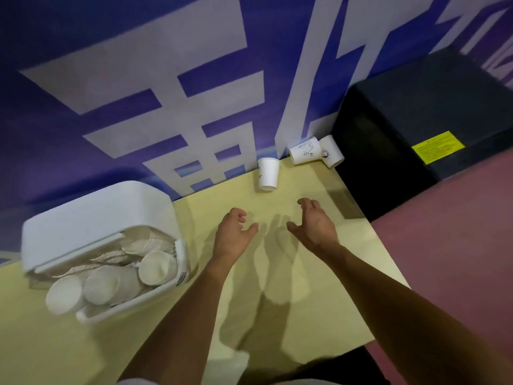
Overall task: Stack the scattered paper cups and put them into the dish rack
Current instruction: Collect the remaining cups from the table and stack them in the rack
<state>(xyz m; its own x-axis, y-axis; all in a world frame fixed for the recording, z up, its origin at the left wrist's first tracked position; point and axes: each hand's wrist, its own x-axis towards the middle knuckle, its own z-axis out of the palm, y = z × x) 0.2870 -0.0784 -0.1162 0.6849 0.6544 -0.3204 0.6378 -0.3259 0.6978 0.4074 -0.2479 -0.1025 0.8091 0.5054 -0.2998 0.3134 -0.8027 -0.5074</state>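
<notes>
Three white paper cups sit at the far edge of the yellow table (305, 287), by the wall. One cup (268, 173) stands upright. A cup with a drawing (304, 150) lies on its side, and another cup (331, 152) lies beside it at the table's corner. The white dish rack (91, 218) at the left holds several stacks of paper cups (111, 282) lying on their sides. My left hand (232, 232) and my right hand (315, 220) hover over the table, below the loose cups, fingers loosely curled, holding nothing.
A blue wall with large pale characters (166, 79) runs right behind the table. A black box with a yellow label (422, 112) stands to the right of the table's corner. Reddish floor (458, 245) lies beyond the right edge.
</notes>
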